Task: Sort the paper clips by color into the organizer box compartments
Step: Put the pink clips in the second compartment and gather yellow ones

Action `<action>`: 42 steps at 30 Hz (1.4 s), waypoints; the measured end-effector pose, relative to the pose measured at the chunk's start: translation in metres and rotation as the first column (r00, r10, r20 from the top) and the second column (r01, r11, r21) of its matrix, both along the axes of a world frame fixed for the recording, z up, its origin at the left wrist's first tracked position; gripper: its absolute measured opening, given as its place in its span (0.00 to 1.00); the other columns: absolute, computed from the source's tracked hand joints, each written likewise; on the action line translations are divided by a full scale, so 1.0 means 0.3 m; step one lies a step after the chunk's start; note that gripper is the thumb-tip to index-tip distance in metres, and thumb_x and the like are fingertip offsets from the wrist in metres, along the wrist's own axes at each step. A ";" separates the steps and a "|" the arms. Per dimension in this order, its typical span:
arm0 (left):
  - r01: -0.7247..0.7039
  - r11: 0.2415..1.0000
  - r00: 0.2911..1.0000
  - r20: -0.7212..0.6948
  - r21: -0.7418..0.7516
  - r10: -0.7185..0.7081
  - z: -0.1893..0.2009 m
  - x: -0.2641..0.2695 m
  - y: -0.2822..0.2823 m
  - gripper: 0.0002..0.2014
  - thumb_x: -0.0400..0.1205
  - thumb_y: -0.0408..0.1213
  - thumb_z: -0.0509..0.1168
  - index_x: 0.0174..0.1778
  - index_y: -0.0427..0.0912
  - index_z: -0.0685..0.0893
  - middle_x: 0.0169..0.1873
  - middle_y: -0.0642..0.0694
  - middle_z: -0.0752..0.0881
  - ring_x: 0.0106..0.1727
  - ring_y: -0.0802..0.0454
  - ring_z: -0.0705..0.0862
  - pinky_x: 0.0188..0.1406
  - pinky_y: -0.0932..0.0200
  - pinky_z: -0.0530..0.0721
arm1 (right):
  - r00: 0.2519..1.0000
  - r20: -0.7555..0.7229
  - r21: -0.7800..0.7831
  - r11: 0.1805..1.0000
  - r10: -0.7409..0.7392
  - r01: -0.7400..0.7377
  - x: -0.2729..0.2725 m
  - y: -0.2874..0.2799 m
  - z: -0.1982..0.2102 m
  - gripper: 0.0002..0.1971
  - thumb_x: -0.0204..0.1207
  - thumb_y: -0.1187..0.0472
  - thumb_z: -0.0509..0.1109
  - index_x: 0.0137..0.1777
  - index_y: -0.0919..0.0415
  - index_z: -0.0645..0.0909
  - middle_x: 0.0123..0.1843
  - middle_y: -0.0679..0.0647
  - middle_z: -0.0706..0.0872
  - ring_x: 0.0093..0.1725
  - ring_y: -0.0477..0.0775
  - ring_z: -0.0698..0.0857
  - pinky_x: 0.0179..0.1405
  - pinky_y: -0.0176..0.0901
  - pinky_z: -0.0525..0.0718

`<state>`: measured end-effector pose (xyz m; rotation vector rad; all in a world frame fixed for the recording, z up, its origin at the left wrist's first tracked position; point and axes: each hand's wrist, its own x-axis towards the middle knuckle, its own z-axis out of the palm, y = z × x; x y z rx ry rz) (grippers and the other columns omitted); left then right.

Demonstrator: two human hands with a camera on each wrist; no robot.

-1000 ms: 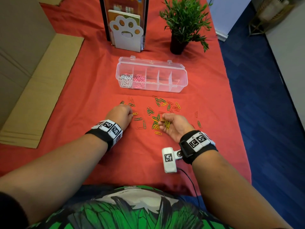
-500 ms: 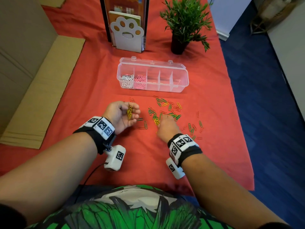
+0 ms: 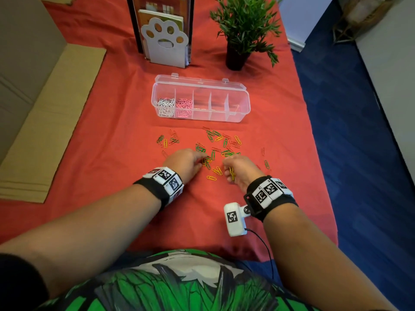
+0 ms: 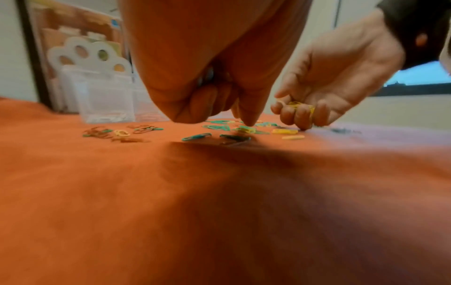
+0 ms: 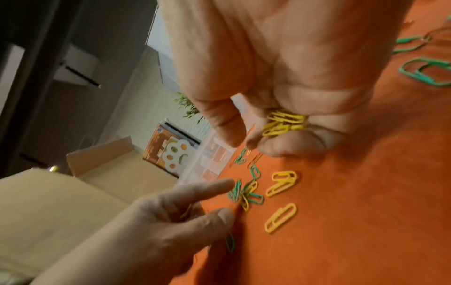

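Observation:
The clear organizer box (image 3: 244, 102) lies ahead, with white clips (image 3: 166, 105) in its leftmost compartment and pink clips (image 3: 184, 106) in the one beside it. Loose green, yellow and orange paper clips (image 3: 215, 144) are scattered on the cloth before it. My left hand (image 3: 202, 161) is palm down, its index fingertip (image 4: 247, 122) touching a tangle of green and yellow clips (image 5: 246, 192); its other fingers curl over a sliver of yellow. My right hand (image 3: 230, 170), just to the right, grips a bunch of yellow clips (image 5: 284, 122) in curled fingers.
A paw-shaped bookend (image 3: 165, 44) with books and a potted plant (image 3: 242, 30) stand behind the box. Flattened cardboard (image 3: 51, 117) lies at the left. The red cloth's right edge (image 3: 314, 140) drops to blue floor.
My left hand, earlier turned up showing yellow clips, has rolled palm down and moved right onto the pile. My right hand has turned, so its yellow clips show again.

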<state>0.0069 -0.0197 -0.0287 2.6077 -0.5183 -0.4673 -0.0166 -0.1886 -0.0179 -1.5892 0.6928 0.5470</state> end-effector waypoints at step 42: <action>-0.580 0.814 0.810 0.077 -0.031 0.581 -0.023 0.094 0.176 0.14 0.76 0.43 0.69 0.55 0.41 0.86 0.50 0.38 0.88 0.54 0.39 0.84 0.52 0.54 0.80 | 0.604 -0.215 -0.835 0.176 0.768 -0.521 -0.090 0.119 -0.026 0.18 0.73 0.67 0.58 0.64 0.67 0.70 0.63 0.65 0.78 0.62 0.65 0.82 0.57 0.53 0.82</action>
